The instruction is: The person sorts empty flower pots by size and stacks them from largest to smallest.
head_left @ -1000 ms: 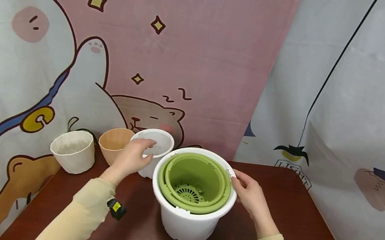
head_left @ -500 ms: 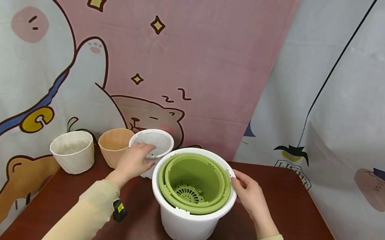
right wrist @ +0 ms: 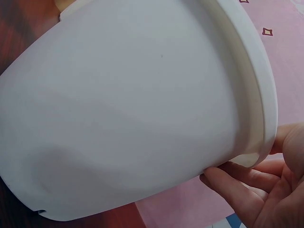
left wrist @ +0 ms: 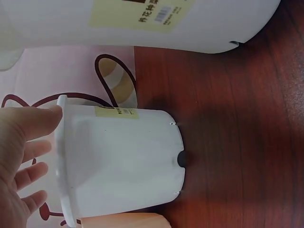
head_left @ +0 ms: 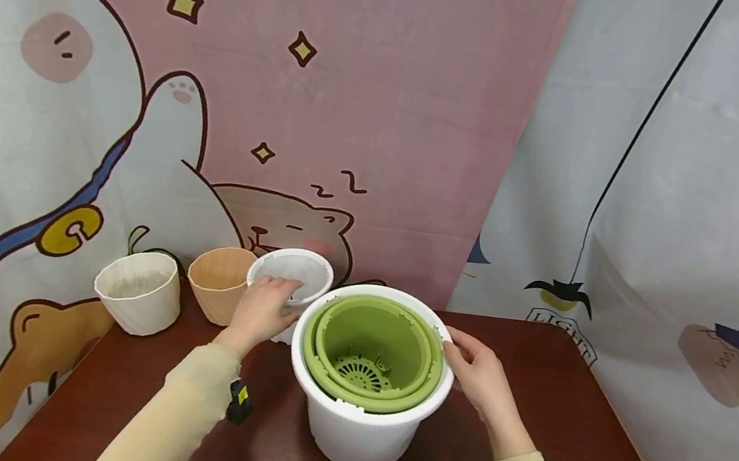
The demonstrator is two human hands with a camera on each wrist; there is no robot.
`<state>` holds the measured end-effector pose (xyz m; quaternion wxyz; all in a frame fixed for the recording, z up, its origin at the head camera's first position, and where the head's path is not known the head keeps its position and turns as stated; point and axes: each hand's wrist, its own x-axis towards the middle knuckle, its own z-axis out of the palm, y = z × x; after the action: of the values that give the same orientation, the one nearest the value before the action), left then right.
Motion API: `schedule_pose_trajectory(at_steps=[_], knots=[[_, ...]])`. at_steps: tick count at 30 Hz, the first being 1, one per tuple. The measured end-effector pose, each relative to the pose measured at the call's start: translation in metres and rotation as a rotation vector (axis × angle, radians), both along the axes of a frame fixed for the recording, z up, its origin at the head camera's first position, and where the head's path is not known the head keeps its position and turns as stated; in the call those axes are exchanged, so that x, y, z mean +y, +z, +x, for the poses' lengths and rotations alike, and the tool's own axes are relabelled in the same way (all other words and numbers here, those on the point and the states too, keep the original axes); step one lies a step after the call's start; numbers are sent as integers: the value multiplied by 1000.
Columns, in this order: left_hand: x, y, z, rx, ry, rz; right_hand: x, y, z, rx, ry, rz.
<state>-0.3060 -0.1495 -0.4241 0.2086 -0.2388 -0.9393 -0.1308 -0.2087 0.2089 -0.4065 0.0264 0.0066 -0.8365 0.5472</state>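
At the table's centre stands a large white flowerpot (head_left: 359, 432) with two green flowerpots (head_left: 385, 328) nested in it, the inner one with a slotted bottom. My right hand (head_left: 481, 373) grips its right rim; in the right wrist view the fingers (right wrist: 228, 187) press beneath the lip. A smaller white flowerpot (left wrist: 123, 161) stands just behind, to the left. My left hand (head_left: 260, 314) reaches over that pot's near rim, fingers spread above the mouth. In the left wrist view its thumb is at the rim, and the other fingers look apart from it. The pot's lower front is partly hidden.
To the left stand an orange flowerpot (head_left: 216, 283) and a cream flowerpot (head_left: 144, 300), side by side. All sit on a dark red-brown table (head_left: 571, 424). A printed cloth (head_left: 418, 109) hangs directly behind its back edge.
My left hand has shifted a little right and settled lower at the small white flowerpot's rim. The right hand and the large white flowerpot have stayed in place.
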Motion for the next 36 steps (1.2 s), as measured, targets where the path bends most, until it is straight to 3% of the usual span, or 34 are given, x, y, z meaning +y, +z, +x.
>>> schedule_pose_trajectory(at_steps=[6, 15, 29, 36], knots=[[2, -4, -3, -10, 19, -32, 0, 0, 0, -5, -3, -4], [4, -7, -5, -96, 47, -43, 1, 0, 1, -1, 6, -15], [9, -8, -4, -91, 90, -82, 1, 0, 1, -3, 1, -30], [9, -14, -4, -48, 126, -96, 1, 1, 2, 0, 2, -15]])
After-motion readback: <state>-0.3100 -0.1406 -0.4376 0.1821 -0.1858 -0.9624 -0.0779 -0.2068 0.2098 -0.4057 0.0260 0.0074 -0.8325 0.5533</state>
